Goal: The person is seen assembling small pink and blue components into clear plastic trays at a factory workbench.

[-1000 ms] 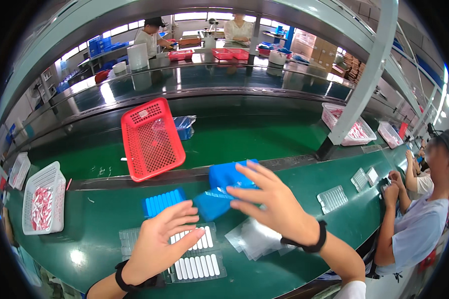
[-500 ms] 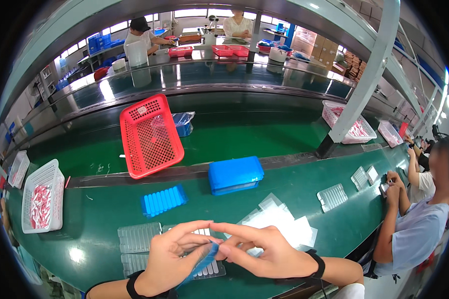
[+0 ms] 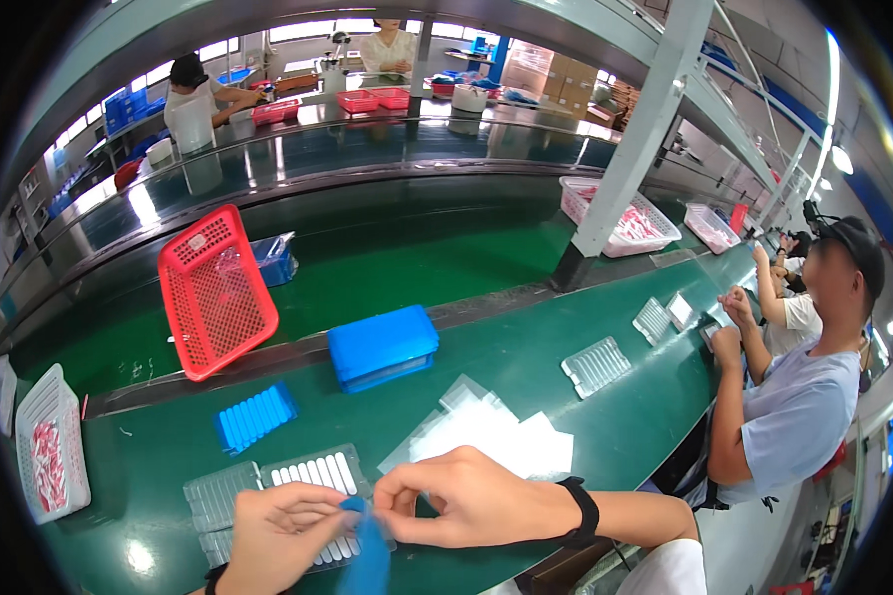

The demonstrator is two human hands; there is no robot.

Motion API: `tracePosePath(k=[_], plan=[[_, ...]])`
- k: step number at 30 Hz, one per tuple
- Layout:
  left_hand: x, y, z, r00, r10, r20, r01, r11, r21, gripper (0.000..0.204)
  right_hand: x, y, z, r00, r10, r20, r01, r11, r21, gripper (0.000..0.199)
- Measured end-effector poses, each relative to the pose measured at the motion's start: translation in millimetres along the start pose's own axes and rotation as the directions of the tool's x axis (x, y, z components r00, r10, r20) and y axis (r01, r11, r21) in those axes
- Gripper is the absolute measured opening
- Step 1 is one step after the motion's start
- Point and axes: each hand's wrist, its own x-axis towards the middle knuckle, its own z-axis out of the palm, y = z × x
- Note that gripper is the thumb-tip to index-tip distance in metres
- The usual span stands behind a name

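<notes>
hands meet at 6 o'clock: left hand (image 3: 280, 531) and right hand (image 3: 461, 496) both pinch a blue tray (image 3: 367, 550) between thumb and fingertips, over the clear tray (image 3: 308, 481). best keep the grip light and even, pulling edges apart squarely.

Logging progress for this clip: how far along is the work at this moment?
Done: one clear tray on the bench already holds a row of white pieces. In hand: left hand and right hand together pinch a blue strip over that tray. Left: a second clear tray beside it looks unfilled, and a blue ribbed tray and stacked blue tray lie untouched.
</notes>
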Motion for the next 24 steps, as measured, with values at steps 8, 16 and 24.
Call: tracePosePath(k=[8, 16, 24], plan=[[11, 41, -79, 0.995, -0.085, -0.054, 0.098, 0.948, 0.303, 0.015, -33, 54, -69, 0.866, 0.467, 0.178, -0.301, 0.772, -0.559, 0.018], [-1, 49, -90, 0.981, 0.003, -0.196, 0.047, 0.967, 0.249, 0.022, -77, 50, -157, 0.854, 0.504, 0.128, -0.384, 0.777, -0.498, 0.021], [-37, 77, -89, 0.967, -0.137, -0.216, 0.224, 0.861, 0.457, 0.028, -168, 127, -343, 0.789, 0.069, -0.611, -0.612, -0.006, -0.791, 0.017]])
